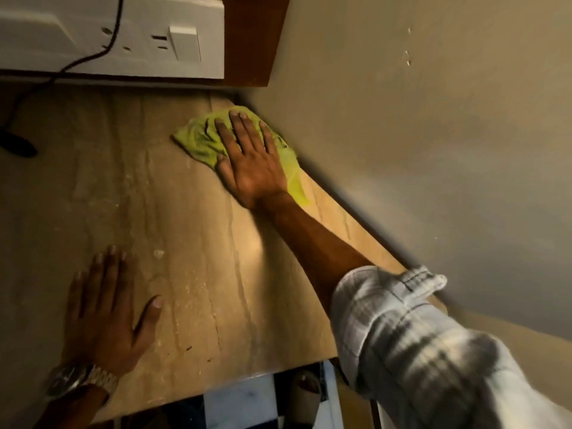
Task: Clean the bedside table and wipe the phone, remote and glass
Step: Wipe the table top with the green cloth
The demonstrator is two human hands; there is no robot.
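Resting flat at the lower left of the frame, the left hand (106, 317) is laid palm-down on the bedside table (192, 230), with a metal wristwatch (82, 382) worn just below it at the wrist. Its fingers are extended and slightly spread, the thumb angled out to the right, and nothing is held beneath them. At the far left edge a dark object (17, 144) is seen lying on the tabletop, too cut off to be identified, and a black cable (114, 32) is run upward from that area across a white socket plate (123, 35) at the upper left. Pale streaks and specks are visible on the tan wood-grain surface between the hands. Toward the upper middle, a yellow-green cloth (198, 140) is pressed against the tabletop in the back corner, where the table is met by the beige wall (433, 134). The right hand (250, 159) is placed palm-down on top of the cloth, fingers straight and fanned a little apart, fingertips pointed toward the corner. The right arm is stretched diagonally from the lower right, bare along the forearm, and a light checked sleeve (411, 335) is rolled up near the elbow.
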